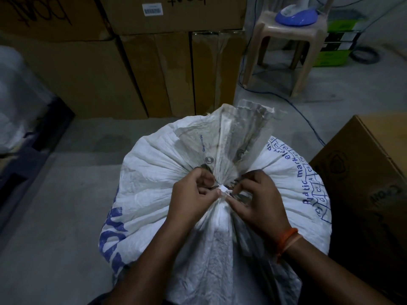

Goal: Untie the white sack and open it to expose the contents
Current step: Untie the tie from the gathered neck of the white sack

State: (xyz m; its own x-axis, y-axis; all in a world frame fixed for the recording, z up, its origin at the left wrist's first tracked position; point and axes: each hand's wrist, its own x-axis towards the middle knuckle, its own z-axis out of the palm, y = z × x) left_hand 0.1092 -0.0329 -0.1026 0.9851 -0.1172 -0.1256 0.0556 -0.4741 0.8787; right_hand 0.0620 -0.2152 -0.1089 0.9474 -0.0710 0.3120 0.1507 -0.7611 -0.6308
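Note:
A big white woven sack [158, 164] with blue print stands on the floor right below me. Its neck is bunched tight, and the loose mouth [240, 128] fans upward beyond the bunch. A small white tie [224, 190] wraps the neck. My left hand [193, 197] pinches the tie from the left with thumb and fingers. From the right, my right hand [257, 201], with an orange thread on its wrist, pinches the same tie. The sack's contents are hidden.
Stacked brown cartons [141, 69] line the back wall. Another carton [372, 183] stands close at the right. A beige plastic stool [284, 51] with a blue object on it is at the back right, with a blue cable [308, 119] on the floor. Dark bundles [19, 119] lie at left.

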